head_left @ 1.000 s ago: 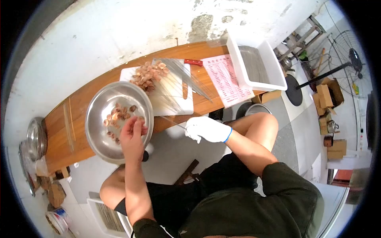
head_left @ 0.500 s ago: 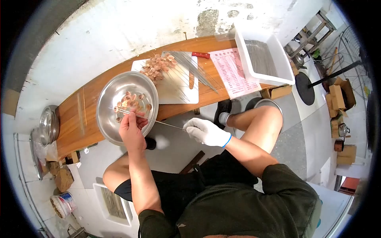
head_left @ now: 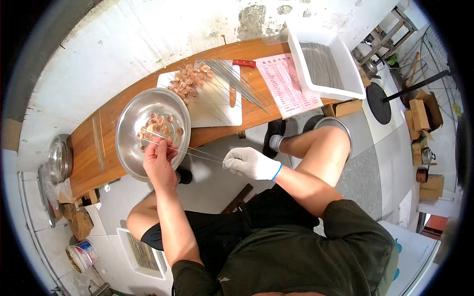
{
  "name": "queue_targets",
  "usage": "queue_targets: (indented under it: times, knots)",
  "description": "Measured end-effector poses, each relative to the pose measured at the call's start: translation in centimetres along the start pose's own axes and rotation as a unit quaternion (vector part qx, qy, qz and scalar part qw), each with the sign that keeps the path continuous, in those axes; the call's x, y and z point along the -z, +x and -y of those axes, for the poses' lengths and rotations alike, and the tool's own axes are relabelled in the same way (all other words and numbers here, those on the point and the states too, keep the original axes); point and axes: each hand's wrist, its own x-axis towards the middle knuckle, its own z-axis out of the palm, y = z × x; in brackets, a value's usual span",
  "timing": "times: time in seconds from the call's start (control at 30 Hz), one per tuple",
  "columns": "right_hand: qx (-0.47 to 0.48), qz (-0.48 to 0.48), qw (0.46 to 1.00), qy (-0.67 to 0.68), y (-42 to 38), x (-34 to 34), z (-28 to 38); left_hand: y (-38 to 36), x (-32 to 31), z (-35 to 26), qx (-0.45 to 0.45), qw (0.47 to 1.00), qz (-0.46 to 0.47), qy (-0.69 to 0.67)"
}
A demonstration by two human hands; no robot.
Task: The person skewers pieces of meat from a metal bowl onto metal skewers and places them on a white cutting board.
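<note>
Over the steel basin (head_left: 129, 160), my bare left hand (head_left: 160, 157) is closed in a pinch around thin metal skewers (head_left: 201, 154), with their tips sticking out past the fingers. My right hand (head_left: 251, 164), in a white knit glove, grips the other ends of these skewers. Between my hands the skewers spread slightly apart. Small round reddish-tan pieces (head_left: 154, 121) lie in the basin, just beyond my left fingertips. Behind it, a white cutting board (head_left: 200, 117) carries a pile of loaded skewers (head_left: 190, 81) with similar pieces at their ends.
Bare metal skewers (head_left: 239, 84) and a red-handled knife (head_left: 244, 63) lie on the wooden table (head_left: 112, 126). A printed pink sheet (head_left: 286, 84) sits beside a white bin of skewers (head_left: 353, 89). Steel bowls (head_left: 59, 158) stand at the left. Another white tray (head_left: 157, 270) is on the floor.
The skewers between my hands have fanned apart. The whole view has shifted slightly, and both hands keep their grip.
</note>
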Motion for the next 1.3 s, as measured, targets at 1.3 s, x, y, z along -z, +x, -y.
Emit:
queue_targets:
  times: [1.3]
  knots:
    - [0.055, -0.276, 0.952, -0.123, 4.0, 7.8, -1.0, -1.4, -2.8, 5.3, 0.061, 0.998, 0.027, -0.005]
